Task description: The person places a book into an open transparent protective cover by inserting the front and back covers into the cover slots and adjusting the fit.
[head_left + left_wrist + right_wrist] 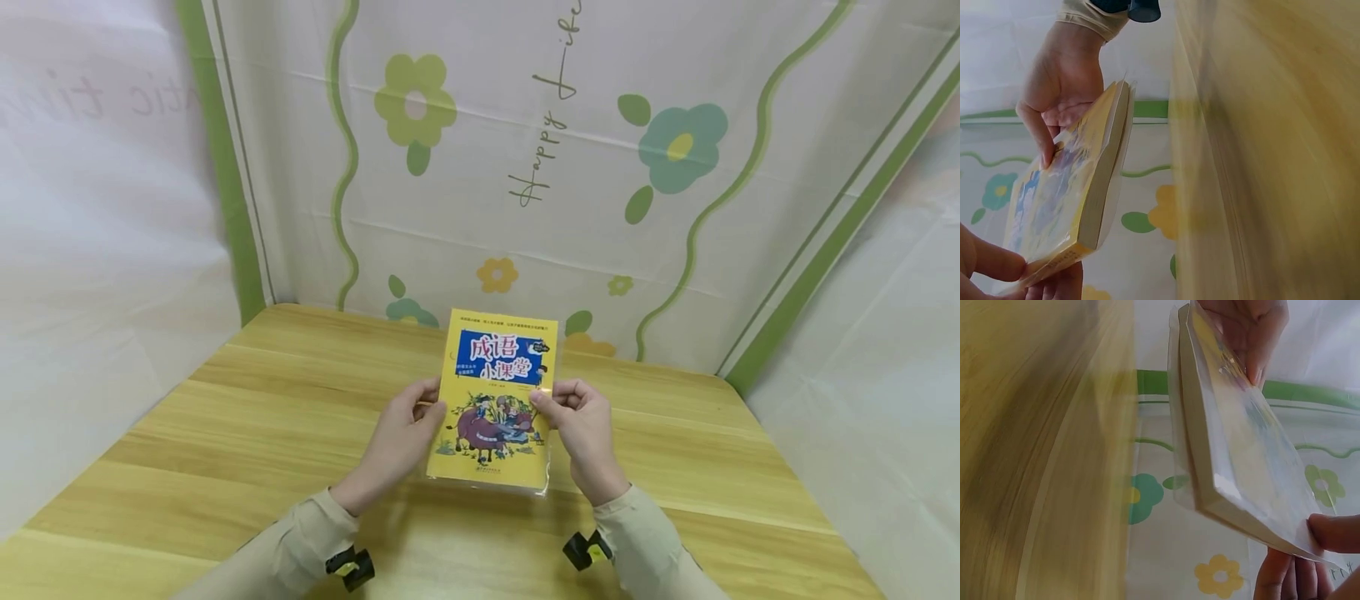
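Note:
A yellow book (493, 400) in a clear plastic cover is held up above the table, its illustrated front facing the head camera. My left hand (401, 437) grips its left edge, thumb at the front. At the right edge my right hand (585, 429) pinches it, thumb lying on the cover and fingers behind. In the left wrist view the book (1075, 181) is tilted, its page block and loose plastic edge showing. The right wrist view shows the book (1254, 456) from its other side, with a hand at each edge.
The wooden table (262, 417) spreads under both arms. Behind it hangs a white cloth (465, 217) with printed flowers, and further cloth sheets (112, 250) stand at the sides. Each sleeve carries a small black wrist device (350, 569).

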Demonstrator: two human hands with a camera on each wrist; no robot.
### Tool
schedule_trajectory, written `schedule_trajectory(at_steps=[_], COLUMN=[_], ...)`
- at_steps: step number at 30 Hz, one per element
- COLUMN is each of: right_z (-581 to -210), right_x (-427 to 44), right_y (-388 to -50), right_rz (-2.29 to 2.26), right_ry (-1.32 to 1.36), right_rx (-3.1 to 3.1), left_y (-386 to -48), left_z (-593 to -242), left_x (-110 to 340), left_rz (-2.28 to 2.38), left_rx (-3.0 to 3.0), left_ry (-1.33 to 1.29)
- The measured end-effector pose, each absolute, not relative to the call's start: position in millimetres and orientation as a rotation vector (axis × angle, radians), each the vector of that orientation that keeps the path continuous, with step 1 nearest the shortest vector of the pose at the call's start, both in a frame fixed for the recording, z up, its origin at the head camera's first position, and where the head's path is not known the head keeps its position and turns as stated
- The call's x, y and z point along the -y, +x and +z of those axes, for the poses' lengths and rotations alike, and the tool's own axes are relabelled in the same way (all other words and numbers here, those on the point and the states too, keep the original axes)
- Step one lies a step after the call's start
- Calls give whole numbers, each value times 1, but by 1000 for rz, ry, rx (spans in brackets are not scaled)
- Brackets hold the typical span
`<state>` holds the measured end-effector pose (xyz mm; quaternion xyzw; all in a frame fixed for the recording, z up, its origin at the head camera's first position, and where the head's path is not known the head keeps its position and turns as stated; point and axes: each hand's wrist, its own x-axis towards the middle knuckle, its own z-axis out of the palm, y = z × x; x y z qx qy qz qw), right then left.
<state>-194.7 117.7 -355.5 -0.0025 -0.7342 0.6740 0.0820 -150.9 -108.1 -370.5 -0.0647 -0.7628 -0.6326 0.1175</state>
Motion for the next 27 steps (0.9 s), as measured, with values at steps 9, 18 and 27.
schedule_trajectory(at_steps=[9,18,27], right_z=[-357,-361,-362], right_x=[-120,-120,-121], right_y=[-198,-201,-203], right_rz=[1998,1992,1975], right_ry=[-35,-50,-38], right_rx=[2235,2288,2339], left_y=[-155,-158,-162], left_z=[-373,-378,-382], left_x=[110,112,115], left_rz=[-1862,-1900,-1944], left_rx=[2256,2287,2287], left_ry=[-166,-138,-130])
